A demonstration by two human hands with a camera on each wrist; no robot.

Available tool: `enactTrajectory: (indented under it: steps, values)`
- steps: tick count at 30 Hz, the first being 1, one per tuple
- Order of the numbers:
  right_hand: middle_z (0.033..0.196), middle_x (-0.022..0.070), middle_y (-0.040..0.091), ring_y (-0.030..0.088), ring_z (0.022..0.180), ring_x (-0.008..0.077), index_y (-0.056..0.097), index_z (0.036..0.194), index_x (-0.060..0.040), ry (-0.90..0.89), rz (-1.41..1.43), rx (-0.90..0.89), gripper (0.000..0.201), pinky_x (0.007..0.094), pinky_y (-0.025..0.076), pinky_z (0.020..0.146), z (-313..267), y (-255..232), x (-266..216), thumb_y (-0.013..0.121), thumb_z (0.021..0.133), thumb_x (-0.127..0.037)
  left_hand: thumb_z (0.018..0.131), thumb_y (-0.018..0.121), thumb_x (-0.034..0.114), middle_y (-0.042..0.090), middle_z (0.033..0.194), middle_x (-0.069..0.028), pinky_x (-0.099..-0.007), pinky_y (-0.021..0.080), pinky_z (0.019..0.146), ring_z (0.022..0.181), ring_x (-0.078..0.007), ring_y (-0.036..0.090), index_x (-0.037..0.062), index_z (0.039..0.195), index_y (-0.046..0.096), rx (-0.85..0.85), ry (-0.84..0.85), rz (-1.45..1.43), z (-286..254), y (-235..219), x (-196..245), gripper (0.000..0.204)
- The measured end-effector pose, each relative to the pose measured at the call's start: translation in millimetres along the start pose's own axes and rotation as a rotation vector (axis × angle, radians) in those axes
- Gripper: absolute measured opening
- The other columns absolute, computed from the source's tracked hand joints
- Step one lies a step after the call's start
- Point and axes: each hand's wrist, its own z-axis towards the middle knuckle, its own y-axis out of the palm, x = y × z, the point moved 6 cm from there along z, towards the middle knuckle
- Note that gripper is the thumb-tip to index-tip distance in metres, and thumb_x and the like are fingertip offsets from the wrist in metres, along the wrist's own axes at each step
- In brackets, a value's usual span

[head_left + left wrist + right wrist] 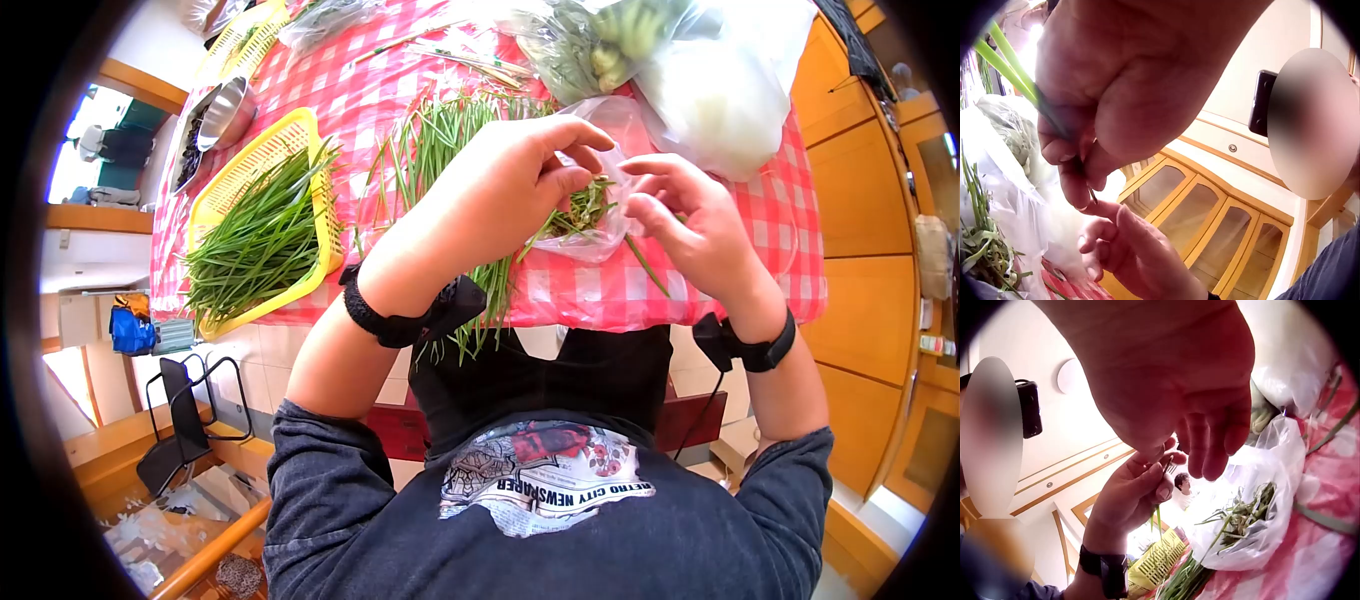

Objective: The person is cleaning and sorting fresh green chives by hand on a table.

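Pinching green stalks between thumb and fingers, the left hand holds them just above an open clear bag of green trimmings. From 3 o'clock the right hand meets it with bent fingers, tips close to the stalks' ends; whether it pinches them too cannot quite be told. Loose greens lie across the checked cloth toward 10 o'clock, a filled yellow basket at 9, a metal bowl beyond. Near 2 o'clock sits a bulging white bag.
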Motion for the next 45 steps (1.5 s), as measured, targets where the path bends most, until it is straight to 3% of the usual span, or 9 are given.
enactTrajectory:
  steps: [9,11,15,22,23,25,29,33,45]
  values:
    - [0.084,-0.0001,0.070,0.058,0.073,0.0046,0.070,0.107,0.0009,0.069,0.233,0.054,0.015,0.0232,0.048,0.066,13,27,16,0.067,0.105,-0.013,0.098,0.068,0.003,0.073,0.094,-0.0138,-0.0326,0.056,0.078,0.083,-0.0176,0.073,0.0045,0.128,0.068,0.099,0.035,0.132,-6,-6,-10,0.030]
    - [0.084,0.0004,0.070,0.059,0.074,0.0047,0.070,0.105,0.0010,0.085,0.253,0.073,0.014,0.0224,0.048,0.067,14,26,17,0.066,0.105,-0.013,0.100,0.066,0.004,0.075,0.094,-0.0118,-0.0318,0.057,0.082,0.087,-0.0168,0.074,0.0033,0.124,0.070,0.390,0.264,0.417,-13,-22,-13,0.025]
    - [0.084,0.0011,0.070,0.060,0.074,0.0051,0.069,0.105,0.0016,0.099,0.271,0.083,0.015,0.0228,0.049,0.068,14,26,25,0.066,0.105,-0.013,0.101,0.070,0.007,0.077,0.099,-0.0067,-0.0274,0.057,0.084,0.090,-0.0110,0.073,-0.0002,0.116,0.073,0.365,-0.087,-0.168,-15,-26,-44,0.017]
    - [0.083,0.0014,0.070,0.061,0.074,0.0061,0.070,0.106,0.0011,0.122,0.297,0.059,0.015,0.0237,0.050,0.068,11,29,36,0.066,0.105,-0.014,0.098,0.075,0.014,0.074,0.094,-0.0065,-0.0292,0.056,0.082,0.085,-0.0124,0.069,0.0039,0.123,0.071,0.162,-0.302,0.294,-1,-19,-33,0.028]
    - [0.083,0.0014,0.070,0.061,0.074,0.0061,0.070,0.106,0.0011,0.124,0.300,0.061,0.015,0.0237,0.050,0.068,10,27,38,0.066,0.105,-0.014,0.098,0.075,0.014,0.074,0.094,-0.0065,-0.0292,0.056,0.082,0.085,-0.0124,0.069,0.0039,0.123,0.071,0.158,-0.303,0.296,1,-12,-40,0.028]
    - [0.083,0.0012,0.069,0.061,0.074,0.0061,0.070,0.106,0.0007,0.135,0.307,0.047,0.016,0.0236,0.050,0.068,9,26,37,0.066,0.106,-0.015,0.098,0.073,0.016,0.073,0.105,-0.0103,-0.0335,0.055,0.087,0.099,-0.0189,0.069,0.0049,0.125,0.070,0.413,0.175,0.253,-2,-12,-19,0.029]
    - [0.083,0.0012,0.070,0.060,0.073,0.0060,0.070,0.106,0.0003,0.155,0.323,0.037,0.017,0.0233,0.050,0.069,5,22,39,0.064,0.106,-0.015,0.097,0.073,0.021,0.071,0.115,-0.0161,-0.0430,0.052,0.098,0.109,-0.0326,0.067,0.0059,0.125,0.069,0.132,0.245,0.452,-19,1,-11,0.032]
    - [0.082,0.0010,0.070,0.059,0.072,0.0059,0.071,0.106,-0.0004,0.156,0.405,0.011,0.018,0.0229,0.049,0.068,7,24,43,0.062,0.108,-0.017,0.094,0.074,0.018,0.072,0.102,-0.0137,-0.0449,0.052,0.089,0.102,-0.0370,0.066,0.0050,0.108,0.073,0.192,0.327,0.588,-31,5,0,0.019]
    - [0.078,-0.0007,0.067,0.055,0.069,0.0054,0.068,0.101,-0.0003,0.143,0.100,0.011,0.019,0.0251,0.046,0.064,8,26,37,0.062,0.106,-0.018,0.094,0.072,0.015,0.071,0.087,-0.0162,-0.0447,0.053,0.076,0.083,-0.0377,0.069,0.0017,0.094,0.073,0.229,0.029,0.448,-59,-9,-10,0.013]
